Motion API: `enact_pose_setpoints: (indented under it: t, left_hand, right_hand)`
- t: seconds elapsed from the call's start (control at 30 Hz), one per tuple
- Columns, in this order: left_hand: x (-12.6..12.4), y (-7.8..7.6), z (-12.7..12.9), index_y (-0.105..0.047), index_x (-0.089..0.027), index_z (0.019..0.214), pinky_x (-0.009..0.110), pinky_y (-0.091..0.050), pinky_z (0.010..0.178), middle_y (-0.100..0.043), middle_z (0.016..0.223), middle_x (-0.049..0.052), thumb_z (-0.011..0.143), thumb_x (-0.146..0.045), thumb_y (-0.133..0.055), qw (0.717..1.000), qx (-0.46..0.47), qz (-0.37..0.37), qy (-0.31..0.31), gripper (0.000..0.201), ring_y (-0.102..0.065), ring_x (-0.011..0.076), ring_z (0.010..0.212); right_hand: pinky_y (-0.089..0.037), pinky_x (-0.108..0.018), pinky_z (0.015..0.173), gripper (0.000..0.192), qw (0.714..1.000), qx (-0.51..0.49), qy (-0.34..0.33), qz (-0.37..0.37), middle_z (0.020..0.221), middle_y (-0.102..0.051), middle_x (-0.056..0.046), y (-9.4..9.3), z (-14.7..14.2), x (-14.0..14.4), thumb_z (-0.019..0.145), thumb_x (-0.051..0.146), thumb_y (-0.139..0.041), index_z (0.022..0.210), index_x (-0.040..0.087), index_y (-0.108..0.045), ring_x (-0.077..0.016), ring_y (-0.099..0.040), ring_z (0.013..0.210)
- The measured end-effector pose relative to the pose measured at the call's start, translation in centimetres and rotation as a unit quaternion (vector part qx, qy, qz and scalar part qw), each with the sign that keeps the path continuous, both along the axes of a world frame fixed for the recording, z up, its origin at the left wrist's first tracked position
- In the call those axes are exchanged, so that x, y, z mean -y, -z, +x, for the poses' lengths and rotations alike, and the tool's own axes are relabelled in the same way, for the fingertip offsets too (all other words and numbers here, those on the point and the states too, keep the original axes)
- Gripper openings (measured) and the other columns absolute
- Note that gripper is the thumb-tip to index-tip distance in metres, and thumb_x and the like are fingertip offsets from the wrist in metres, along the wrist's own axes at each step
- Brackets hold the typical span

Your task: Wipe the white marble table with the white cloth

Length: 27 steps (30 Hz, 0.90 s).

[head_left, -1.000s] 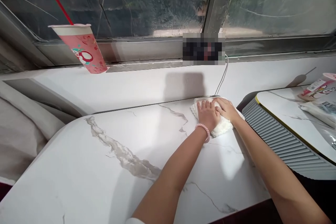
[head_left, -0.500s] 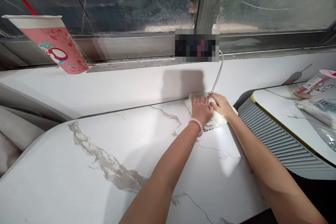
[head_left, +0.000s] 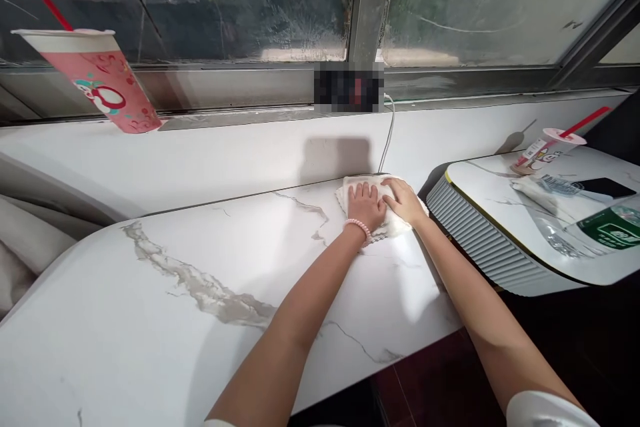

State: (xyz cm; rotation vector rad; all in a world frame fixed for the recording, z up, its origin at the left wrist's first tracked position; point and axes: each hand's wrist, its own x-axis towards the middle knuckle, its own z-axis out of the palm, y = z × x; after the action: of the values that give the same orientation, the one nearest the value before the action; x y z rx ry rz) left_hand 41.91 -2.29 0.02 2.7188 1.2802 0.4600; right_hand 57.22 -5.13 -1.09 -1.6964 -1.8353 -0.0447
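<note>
A white fluffy cloth [head_left: 350, 188] lies at the far right corner of a white marble table [head_left: 200, 293], against the window ledge. My left hand [head_left: 367, 205], with a pink bead bracelet on its wrist, presses flat on the cloth. Beside it my right hand [head_left: 403, 199] also presses on the cloth, fingers overlapping the left hand's. Most of the cloth is hidden under the two hands.
A pink paper cup [head_left: 103, 87] with a red straw stands on the ledge at the left. A white cable [head_left: 387, 140] runs down the ledge. To the right, a second marble table [head_left: 490, 193] carries a cup [head_left: 545, 150], a phone [head_left: 605, 187] and wrapped packets. A cushioned seat [head_left: 30, 240] is at left.
Both hands have stayed pressed on the cloth at the table's far corner, shifting only slightly. The view has swung to the right, so more of the second table shows.
</note>
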Motion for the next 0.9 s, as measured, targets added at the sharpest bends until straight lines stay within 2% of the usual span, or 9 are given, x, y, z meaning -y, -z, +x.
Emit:
enact_pose_setpoints:
  t: [0.13,0.3,0.5,0.57,0.73,0.9]
  left_hand:
    - [2.0,-0.3,-0.5,-0.037,-0.012,0.149,0.05,-0.018,0.12,-0.038,0.156,0.013,0.098,-0.037,-0.029,0.999,-0.024,-0.028,0.027,0.058,-0.032,0.0288,0.144]
    - [6.3,-0.4,-1.4,-0.038,-0.013,0.149,0.054,-0.023,0.115,-0.041,0.153,0.017,0.098,-0.038,-0.032,0.998,-0.032,-0.005,0.048,0.057,-0.037,0.0319,0.139]
    - [12.6,-1.4,-2.9,-0.037,-0.001,0.147,0.06,-0.029,0.109,-0.04,0.15,0.027,0.097,-0.038,-0.035,0.991,-0.101,0.001,0.092,0.063,-0.039,0.0404,0.135]
    - [14.1,-1.6,-3.7,-0.039,0.001,0.146,0.061,-0.027,0.109,-0.041,0.149,0.028,0.097,-0.038,-0.036,0.989,-0.106,0.008,0.104,0.062,-0.039,0.0415,0.135]
    - [15.6,-1.3,-6.1,-0.044,-0.001,0.142,0.061,-0.027,0.11,-0.046,0.145,0.027,0.096,-0.039,-0.039,0.988,-0.053,0.026,0.141,0.06,-0.041,0.0392,0.134]
    - [15.6,-1.2,-8.5,-0.043,-0.002,0.143,0.059,-0.03,0.11,-0.049,0.144,0.025,0.096,-0.035,-0.039,0.991,-0.056,0.013,0.117,0.057,-0.043,0.0365,0.133]
  right_hand:
    - [-0.04,-0.049,0.1,0.036,1.0,0.004,0.012,0.004,0.123,-0.063,-0.012,0.1,-0.6,2.9,0.082,0.029,-0.048,0.114,0.021,-0.059,-0.0318,-0.053,0.118]
    - [-0.039,-0.05,0.101,0.028,1.0,-0.007,0.017,-0.002,0.122,-0.063,-0.012,0.2,-1.0,7.4,0.082,0.031,-0.049,0.106,0.022,-0.06,-0.0314,-0.054,0.118]
    - [-0.041,-0.049,0.1,0.015,0.999,-0.04,-0.018,0.012,0.114,-0.064,-0.01,0.1,-2.1,13.3,0.086,0.031,-0.051,0.096,0.023,-0.058,-0.0291,-0.057,0.114]
    - [-0.041,-0.05,0.099,0.014,0.999,-0.037,-0.012,0.013,0.115,-0.063,-0.01,0.1,-2.9,15.1,0.087,0.032,-0.051,0.096,0.023,-0.057,-0.0293,-0.057,0.114]
    - [-0.042,-0.049,0.097,0.016,0.999,-0.021,0.025,0.008,0.118,-0.062,-0.012,-0.2,-5.5,17.7,0.089,0.033,-0.049,0.098,0.022,-0.057,-0.0305,-0.056,0.115]
    - [-0.042,-0.048,0.098,0.018,0.999,-0.012,0.035,0.0,0.117,-0.062,-0.011,-0.6,-8.7,17.6,0.091,0.031,-0.045,0.101,0.022,-0.056,-0.0292,-0.055,0.114]
